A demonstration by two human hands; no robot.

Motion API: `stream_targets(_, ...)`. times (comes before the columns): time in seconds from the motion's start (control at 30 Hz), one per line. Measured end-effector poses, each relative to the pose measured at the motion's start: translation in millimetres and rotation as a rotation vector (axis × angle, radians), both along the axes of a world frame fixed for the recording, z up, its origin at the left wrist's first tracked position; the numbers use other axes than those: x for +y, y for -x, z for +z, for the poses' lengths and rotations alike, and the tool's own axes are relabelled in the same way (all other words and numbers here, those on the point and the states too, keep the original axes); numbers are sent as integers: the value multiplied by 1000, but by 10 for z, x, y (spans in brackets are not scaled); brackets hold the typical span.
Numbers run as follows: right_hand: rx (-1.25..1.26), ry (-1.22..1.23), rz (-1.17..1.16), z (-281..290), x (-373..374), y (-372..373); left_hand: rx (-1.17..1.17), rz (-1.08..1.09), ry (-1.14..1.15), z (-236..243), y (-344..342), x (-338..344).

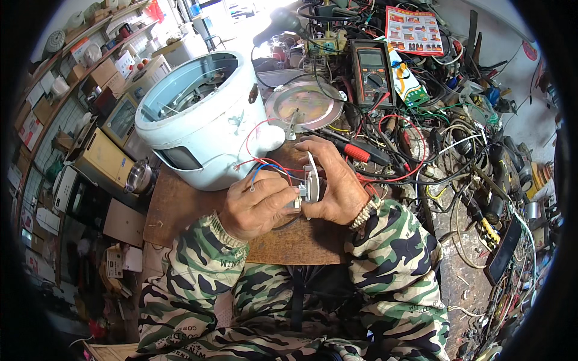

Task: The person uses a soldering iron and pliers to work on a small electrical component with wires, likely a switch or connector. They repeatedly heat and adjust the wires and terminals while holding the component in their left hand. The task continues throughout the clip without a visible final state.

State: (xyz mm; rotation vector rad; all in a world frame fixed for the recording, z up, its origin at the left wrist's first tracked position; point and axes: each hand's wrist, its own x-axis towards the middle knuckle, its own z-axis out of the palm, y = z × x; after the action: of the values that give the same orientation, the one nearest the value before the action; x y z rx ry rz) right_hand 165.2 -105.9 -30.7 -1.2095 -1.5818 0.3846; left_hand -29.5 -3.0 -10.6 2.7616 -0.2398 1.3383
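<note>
Camouflage sleeves (391, 246) nearest. Just right of the pale blue shell (208, 147), on my side: white panel (313, 180), pinched in my right hand (338, 183); my left hand (257, 204) pinches a small fitting (297, 203) against it. Likely step: working that fitting. Next move calls for steady panel, slack wires (260, 171).

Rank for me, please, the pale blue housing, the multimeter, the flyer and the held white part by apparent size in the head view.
1. Pale blue housing
2. Multimeter and flyer: too alike to rank
3. Held white part, partly hidden
</note>
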Motion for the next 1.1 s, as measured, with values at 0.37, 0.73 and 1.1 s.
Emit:
stream_targets(0.37, 2, -4, 30, 8, 21, -24, -9, -11, 131, 34, -13, 6)
stream_targets(0.73, -290, -107, -625, 70, 14, -292, 77, 33, 398, 22, 87, 159)
stream_targets(1.1, -664, 56, -853, -170, 32, -601, 283, 15, 1079, -88, 98, 263)
